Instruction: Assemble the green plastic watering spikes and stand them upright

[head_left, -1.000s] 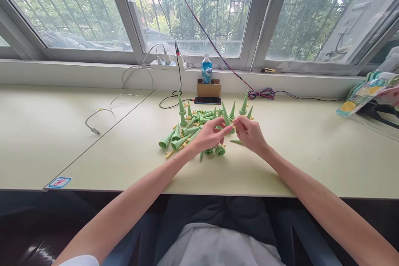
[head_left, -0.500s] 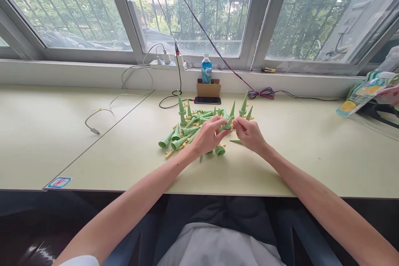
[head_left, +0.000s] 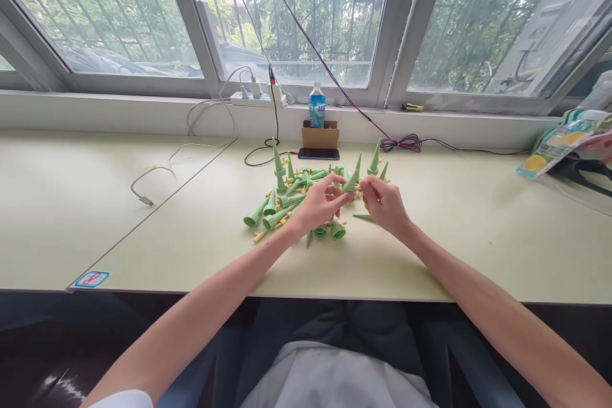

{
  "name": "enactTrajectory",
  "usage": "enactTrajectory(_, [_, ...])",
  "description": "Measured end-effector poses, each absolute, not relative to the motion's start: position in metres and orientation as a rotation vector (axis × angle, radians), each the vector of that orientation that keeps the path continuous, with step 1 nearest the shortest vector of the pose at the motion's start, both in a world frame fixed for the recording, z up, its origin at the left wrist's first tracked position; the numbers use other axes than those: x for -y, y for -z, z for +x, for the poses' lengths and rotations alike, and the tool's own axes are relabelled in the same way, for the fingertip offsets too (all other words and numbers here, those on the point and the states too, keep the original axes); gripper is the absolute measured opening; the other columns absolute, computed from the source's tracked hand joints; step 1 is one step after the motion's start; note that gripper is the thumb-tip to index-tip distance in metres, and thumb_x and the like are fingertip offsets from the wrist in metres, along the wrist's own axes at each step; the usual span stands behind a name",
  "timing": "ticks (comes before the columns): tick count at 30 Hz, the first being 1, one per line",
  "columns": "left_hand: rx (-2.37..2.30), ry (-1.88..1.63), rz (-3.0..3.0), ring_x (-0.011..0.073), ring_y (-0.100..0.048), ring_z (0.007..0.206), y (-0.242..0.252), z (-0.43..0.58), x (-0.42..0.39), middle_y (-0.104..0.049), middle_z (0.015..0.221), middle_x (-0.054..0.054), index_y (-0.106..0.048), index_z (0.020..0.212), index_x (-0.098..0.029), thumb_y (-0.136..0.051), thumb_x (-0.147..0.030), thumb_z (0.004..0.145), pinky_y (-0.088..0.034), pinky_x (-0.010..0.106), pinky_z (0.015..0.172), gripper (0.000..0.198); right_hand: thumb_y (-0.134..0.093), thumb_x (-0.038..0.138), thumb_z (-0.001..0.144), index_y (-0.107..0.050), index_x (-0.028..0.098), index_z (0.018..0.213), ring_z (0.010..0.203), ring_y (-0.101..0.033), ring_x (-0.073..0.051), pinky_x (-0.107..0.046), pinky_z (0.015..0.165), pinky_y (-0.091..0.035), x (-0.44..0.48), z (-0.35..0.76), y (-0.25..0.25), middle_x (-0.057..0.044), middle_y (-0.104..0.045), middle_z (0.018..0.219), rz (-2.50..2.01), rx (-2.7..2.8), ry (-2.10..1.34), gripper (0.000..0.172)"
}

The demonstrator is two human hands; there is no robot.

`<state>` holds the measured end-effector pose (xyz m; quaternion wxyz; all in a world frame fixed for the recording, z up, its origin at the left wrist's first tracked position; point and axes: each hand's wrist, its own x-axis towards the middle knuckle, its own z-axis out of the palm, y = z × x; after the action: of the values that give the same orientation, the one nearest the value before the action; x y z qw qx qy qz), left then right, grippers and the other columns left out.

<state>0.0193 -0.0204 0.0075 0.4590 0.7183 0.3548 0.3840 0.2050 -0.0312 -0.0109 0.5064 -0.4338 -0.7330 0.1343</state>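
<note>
My left hand point(head_left: 325, 201) pinches a green plastic cone-shaped spike point(head_left: 352, 183) between thumb and fingers, its tip pointing up. Close beside it, my right hand point(head_left: 382, 201) is closed, fingertips pressed together near the spike's right side; what they hold, if anything, is too small to make out. Around and beneath the hands lies a pile of green spikes point(head_left: 277, 220) with pale yellow branched pieces point(head_left: 262, 236) among them. A few spikes stand upright, such as a tall spike point(head_left: 278, 169) at the left. One thin green piece point(head_left: 362, 217) lies under my right hand.
Behind the pile, a phone point(head_left: 318, 154) leans by a small cardboard box point(head_left: 320, 138) and a blue-labelled bottle point(head_left: 317, 107). Bundled cable point(head_left: 401, 143) lies right of these; a white cable point(head_left: 143, 197) crosses the left. Bags and scissors point(head_left: 586, 172) sit far right.
The spike in my left hand has turned more upright. My left fingers have shifted slightly around it, and my right hand has moved slightly to the right.
</note>
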Motion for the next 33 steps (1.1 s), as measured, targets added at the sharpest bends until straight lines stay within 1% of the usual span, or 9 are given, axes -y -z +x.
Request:
enactTrajectory(2, [-0.805,-0.917,1.691,0.0107,-0.057,0.052,-0.0082,0.0187,0.0195,-0.063,0.074,0.000,-0.050,0.111,-0.021,-0.070,-0.050,0.080,-0.043,0.020,0.044,0.046,-0.040,0.047,0.099,-0.046,0.021,0.074,0.048,-0.038,-0.010,-0.023,0.050,-0.032,0.0315,0.2052,0.0106,0.005,-0.042,0.053,-1.034,1.759,-0.335,0.037])
enactTrajectory(7, [-0.687,-0.863,1.481,0.0090,-0.055,0.050,-0.0127,0.0188,0.0184,-0.065,0.072,0.001,-0.049,0.111,-0.018,-0.073,-0.047,0.079,-0.043,0.022,0.047,0.050,-0.040,0.048,0.099,-0.046,0.022,0.074,0.048,-0.038,-0.009,-0.023,0.050,-0.033,0.0305,0.2059,0.0108,0.005,-0.042,0.054,-1.034,1.731,-0.359,0.037])
enactTrajectory(9, [-0.656,-0.865,1.418,0.0088,-0.055,0.049,-0.0137,0.0194,0.0177,-0.064,0.072,0.001,-0.050,0.108,-0.018,-0.071,-0.050,0.080,-0.043,0.022,0.046,0.048,-0.041,0.049,0.099,-0.046,0.022,0.075,0.048,-0.038,-0.009,-0.023,0.049,-0.034,0.0301,0.2062,0.0113,0.005,-0.042,0.054,-1.038,1.722,-0.373,0.037])
enactTrajectory(12, [-0.630,-0.885,1.356,0.0091,-0.054,0.047,-0.0133,0.0205,0.0163,-0.064,0.071,0.001,-0.051,0.102,-0.018,-0.063,-0.059,0.082,-0.044,0.023,0.045,0.047,-0.040,0.050,0.098,-0.047,0.022,0.076,0.048,-0.038,-0.010,-0.023,0.049,-0.034,0.0302,0.2063,0.0118,0.005,-0.041,0.055,-1.037,1.723,-0.391,0.037])
enactTrajectory(14, [-0.636,-0.888,1.348,0.0091,-0.054,0.046,-0.0124,0.0209,0.0157,-0.064,0.070,0.001,-0.051,0.100,-0.018,-0.062,-0.061,0.083,-0.044,0.023,0.045,0.047,-0.040,0.050,0.098,-0.047,0.022,0.076,0.048,-0.038,-0.010,-0.023,0.048,-0.034,0.0305,0.2061,0.0119,0.005,-0.040,0.055,-1.034,1.738,-0.399,0.037])
enactTrajectory(19, [-0.648,-0.882,1.384,0.0080,-0.055,0.048,-0.0105,0.0201,0.0159,-0.062,0.071,0.001,-0.054,0.095,-0.016,-0.066,-0.056,0.082,-0.044,0.022,0.046,0.044,-0.040,0.049,0.099,-0.043,0.022,0.074,0.048,-0.037,-0.009,-0.023,0.047,-0.032,0.0309,0.2061,0.0121,0.005,-0.040,0.055,-1.019,1.765,-0.426,0.037])
enactTrajectory(25, [-0.673,-0.887,1.369,0.0073,-0.054,0.048,-0.0110,0.0207,0.0168,-0.062,0.071,0.001,-0.055,0.089,-0.015,-0.066,-0.058,0.081,-0.044,0.021,0.046,0.045,-0.041,0.047,0.099,-0.046,0.021,0.076,0.048,-0.037,-0.009,-0.023,0.048,-0.032,0.0310,0.2061,0.0128,0.005,-0.040,0.055,-1.016,1.771,-0.452,0.034])
enactTrajectory(33, [-0.683,-0.871,1.303,0.0073,-0.055,0.050,-0.0095,0.0201,0.0154,-0.061,0.071,0.003,-0.057,0.086,-0.013,-0.068,-0.055,0.081,-0.043,0.020,0.045,0.043,-0.040,0.049,0.098,-0.042,0.022,0.073,0.047,-0.036,-0.009,-0.022,0.046,-0.031,0.0317,0.2050,0.0121,0.005,-0.038,0.054,-1.013,1.791,-0.447,0.038])
